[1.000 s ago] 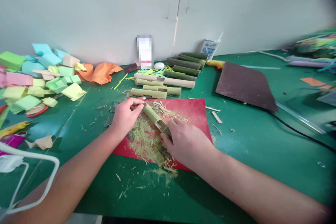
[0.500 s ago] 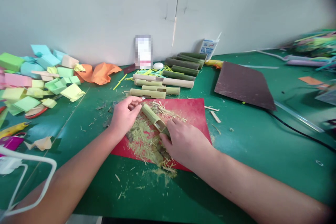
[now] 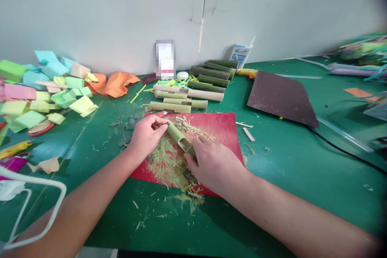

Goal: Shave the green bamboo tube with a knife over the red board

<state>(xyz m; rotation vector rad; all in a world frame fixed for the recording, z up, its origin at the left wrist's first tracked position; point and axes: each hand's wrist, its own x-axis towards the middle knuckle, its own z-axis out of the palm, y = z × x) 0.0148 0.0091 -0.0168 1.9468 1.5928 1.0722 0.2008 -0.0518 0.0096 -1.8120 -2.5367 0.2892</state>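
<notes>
A pale green bamboo tube [image 3: 175,132] with a notch cut in its side lies slanted over the red mat [image 3: 225,137]. Around its near end my right hand [image 3: 213,161] is closed. My left hand [image 3: 148,135] is pinched at the tube's far end, thumb and fingertips together. Whatever sits between those fingers is too small or hidden to name. Shavings and fine dust [image 3: 165,165] cover much of the mat below the tube. Just beyond the left fingers shows the light tip of a thin object, mostly hidden.
Several cut bamboo tubes [image 3: 186,105] lie in rows behind the mat, darker green ones [image 3: 211,73] farther back. A dark brown board [image 3: 281,96] lies at right. Colored paper pads [image 3: 33,92] pile up at left. A phone [image 3: 165,60] leans on the wall, near a drink carton [image 3: 241,54].
My left hand has shifted slightly to the right, closer against the tube's far end. My right hand and the tube have hardly moved.
</notes>
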